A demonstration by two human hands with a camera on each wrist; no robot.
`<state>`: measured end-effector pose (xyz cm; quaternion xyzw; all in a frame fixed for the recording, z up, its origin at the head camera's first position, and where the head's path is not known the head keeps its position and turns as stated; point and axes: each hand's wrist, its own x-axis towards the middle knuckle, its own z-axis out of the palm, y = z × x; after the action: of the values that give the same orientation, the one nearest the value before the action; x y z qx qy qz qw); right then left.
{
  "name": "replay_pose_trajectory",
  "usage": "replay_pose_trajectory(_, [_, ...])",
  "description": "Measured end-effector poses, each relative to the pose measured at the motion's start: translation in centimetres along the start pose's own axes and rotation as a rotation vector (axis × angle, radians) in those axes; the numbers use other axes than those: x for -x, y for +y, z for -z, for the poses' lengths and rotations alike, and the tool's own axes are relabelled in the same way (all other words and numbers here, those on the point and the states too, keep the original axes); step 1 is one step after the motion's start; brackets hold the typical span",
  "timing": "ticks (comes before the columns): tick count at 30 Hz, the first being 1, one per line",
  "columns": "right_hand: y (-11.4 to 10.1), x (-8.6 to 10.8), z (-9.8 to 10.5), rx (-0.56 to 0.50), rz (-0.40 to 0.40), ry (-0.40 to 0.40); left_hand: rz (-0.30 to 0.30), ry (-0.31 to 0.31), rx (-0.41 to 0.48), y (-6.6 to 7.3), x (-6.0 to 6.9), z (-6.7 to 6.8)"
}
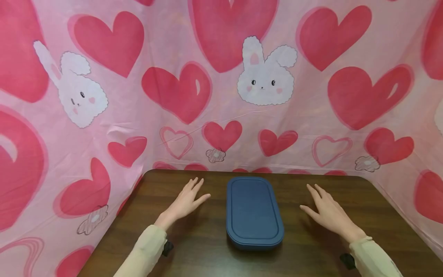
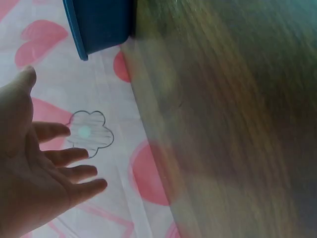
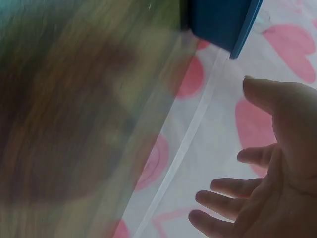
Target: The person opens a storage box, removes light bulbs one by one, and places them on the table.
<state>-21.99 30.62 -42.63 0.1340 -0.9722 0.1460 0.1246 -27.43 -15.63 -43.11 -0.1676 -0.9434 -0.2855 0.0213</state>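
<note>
Blue lidded box [image 1: 255, 211] sat on the table [image 1: 204, 238], looked stiff, likely slick, weight unclear, best held by both long sides; left hand [image 1: 184, 201] and right hand [image 1: 328, 212] flanked it, fingers extended, gripping nothing.

Blue box [image 2: 103, 22] cropped in wrist views

A dark brown bench [image 1: 202, 242], seemingly wood-grained though the wrist views blur it, bears a lidded blue box [image 1: 254, 211].
</note>
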Motion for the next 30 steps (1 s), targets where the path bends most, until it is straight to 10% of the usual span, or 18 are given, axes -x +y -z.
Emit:
replay_pose_trajectory(15, [-3.6,1.4,-1.0,-0.212,-0.012,-0.017,-0.083,0.135,0.188,1.2,-1.7,-0.7])
replay_pose_trajectory(30, [-5.8,2.6,-1.8,-0.399,-0.068,-0.176,-0.097,0.016,0.293,2.4,-4.5,-2.3])
